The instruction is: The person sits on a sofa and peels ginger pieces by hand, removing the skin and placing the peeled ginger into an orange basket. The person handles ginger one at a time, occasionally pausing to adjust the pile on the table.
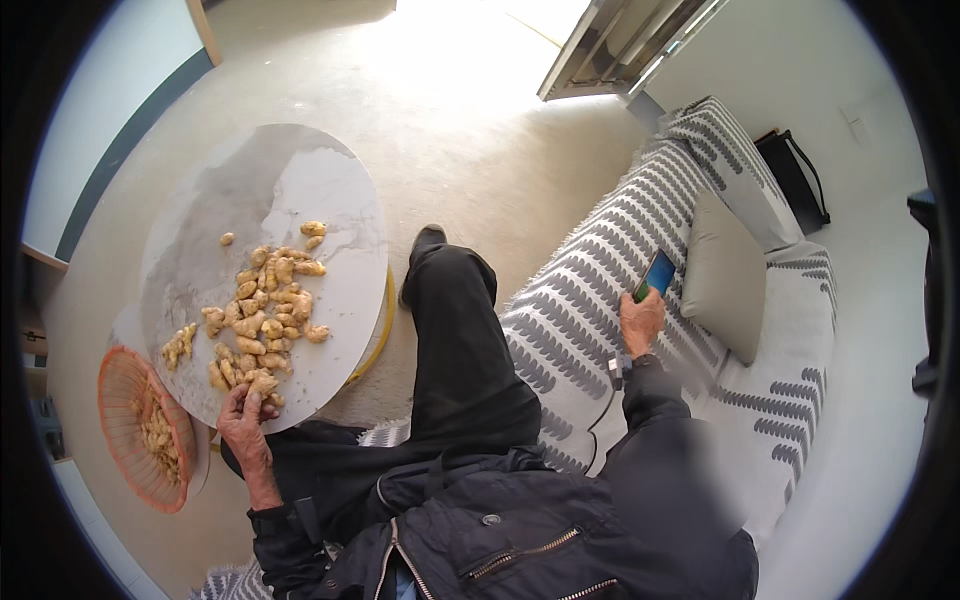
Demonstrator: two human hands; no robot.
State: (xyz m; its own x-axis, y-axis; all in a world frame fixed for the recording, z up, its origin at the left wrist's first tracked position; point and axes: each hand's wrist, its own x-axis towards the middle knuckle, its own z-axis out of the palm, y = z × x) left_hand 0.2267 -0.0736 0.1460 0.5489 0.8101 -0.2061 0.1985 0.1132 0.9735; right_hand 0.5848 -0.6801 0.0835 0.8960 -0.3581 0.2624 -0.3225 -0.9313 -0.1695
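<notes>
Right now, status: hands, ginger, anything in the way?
Left hand touching a ginger piece, grip unclear. Right hand gripping a phone. Ginger pile on the round table, similar pieces in the orange basket. Nothing seen blocking left hand from pile.

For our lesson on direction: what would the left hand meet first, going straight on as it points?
The left hand would likely meet the ginger on the table first; exact depth is unclear.

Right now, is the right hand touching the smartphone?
Touching. The head view shows the right hand closed over the near end of the smartphone.
</notes>
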